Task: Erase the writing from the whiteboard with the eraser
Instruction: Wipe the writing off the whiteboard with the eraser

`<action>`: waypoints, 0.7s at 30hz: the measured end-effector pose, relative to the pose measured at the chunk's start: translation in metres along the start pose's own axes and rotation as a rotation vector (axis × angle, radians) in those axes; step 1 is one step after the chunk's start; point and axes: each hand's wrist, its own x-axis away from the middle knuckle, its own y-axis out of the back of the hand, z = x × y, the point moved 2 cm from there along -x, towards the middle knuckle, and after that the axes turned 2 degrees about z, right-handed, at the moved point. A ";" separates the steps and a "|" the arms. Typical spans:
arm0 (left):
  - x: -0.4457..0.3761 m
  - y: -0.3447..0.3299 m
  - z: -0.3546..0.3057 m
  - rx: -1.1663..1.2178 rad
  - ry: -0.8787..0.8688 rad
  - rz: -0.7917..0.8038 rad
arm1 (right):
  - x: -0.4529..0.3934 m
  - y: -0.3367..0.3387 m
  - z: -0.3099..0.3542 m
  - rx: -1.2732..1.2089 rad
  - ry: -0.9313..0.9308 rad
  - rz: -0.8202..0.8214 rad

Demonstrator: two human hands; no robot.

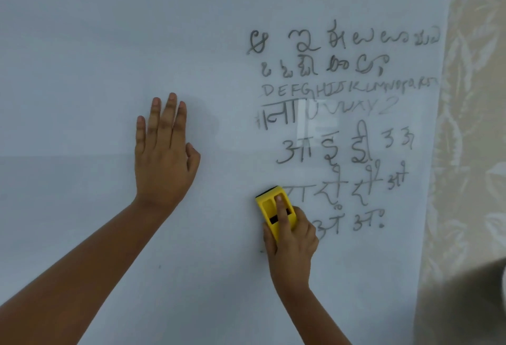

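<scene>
The whiteboard (109,43) fills most of the view. Several rows of black handwriting (342,114) cover its right part, from upper right down to the lower middle. My right hand (290,240) grips a yellow eraser (269,202) and presses it flat on the board at the left end of the lower rows of writing, with the index finger lying along its back. My left hand (164,150) rests flat on the bare board to the left, fingers together and pointing up, holding nothing.
A beige wall with a pale leaf pattern (471,125) borders the board's right edge. A dark blurred shape (476,303) sits at the lower right corner. The board's left and upper parts carry no writing.
</scene>
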 end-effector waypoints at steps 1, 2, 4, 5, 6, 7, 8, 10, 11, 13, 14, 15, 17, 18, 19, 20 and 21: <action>-0.003 -0.004 -0.008 0.015 -0.034 0.006 | -0.003 0.000 0.004 -0.004 -0.030 -0.001; -0.005 -0.008 -0.015 0.026 -0.069 0.015 | -0.002 -0.001 0.009 0.000 -0.025 0.010; -0.008 -0.017 -0.032 0.032 -0.119 0.037 | 0.007 -0.003 0.008 0.033 0.068 0.045; -0.008 -0.022 -0.039 0.032 -0.126 0.052 | 0.012 -0.003 0.001 0.038 0.111 0.067; -0.006 -0.026 -0.043 0.028 -0.125 0.069 | 0.013 -0.001 -0.011 0.039 0.119 0.072; -0.004 -0.030 -0.046 0.021 -0.123 0.085 | 0.011 0.002 -0.023 0.031 0.088 0.057; -0.001 -0.034 -0.047 0.011 -0.120 0.093 | 0.007 0.005 -0.033 0.014 0.034 0.030; 0.002 -0.037 -0.046 -0.006 -0.113 0.085 | -0.003 0.007 -0.042 -0.018 -0.065 -0.022; 0.002 -0.038 -0.046 -0.010 -0.115 0.079 | -0.006 0.004 -0.042 -0.030 -0.096 -0.030; 0.002 -0.040 -0.045 -0.012 -0.119 0.068 | -0.002 -0.002 -0.035 -0.033 -0.075 -0.031; 0.002 -0.040 -0.045 -0.012 -0.121 0.061 | 0.003 -0.003 -0.034 -0.021 -0.021 -0.025; 0.002 -0.040 -0.045 -0.013 -0.122 0.059 | 0.009 -0.003 -0.036 -0.001 0.035 -0.005; 0.003 -0.039 -0.045 -0.010 -0.119 0.067 | 0.011 0.001 -0.047 0.031 0.067 0.008; 0.003 -0.039 -0.045 -0.010 -0.115 0.066 | 0.005 0.005 -0.051 0.019 0.012 -0.018; 0.003 -0.039 -0.045 -0.012 -0.111 0.063 | -0.006 0.009 -0.052 -0.002 -0.069 -0.062; 0.003 -0.039 -0.046 -0.014 -0.110 0.063 | -0.017 0.011 -0.052 -0.015 -0.147 -0.102; 0.003 -0.039 -0.047 -0.014 -0.111 0.064 | -0.027 0.011 -0.049 -0.017 -0.199 -0.125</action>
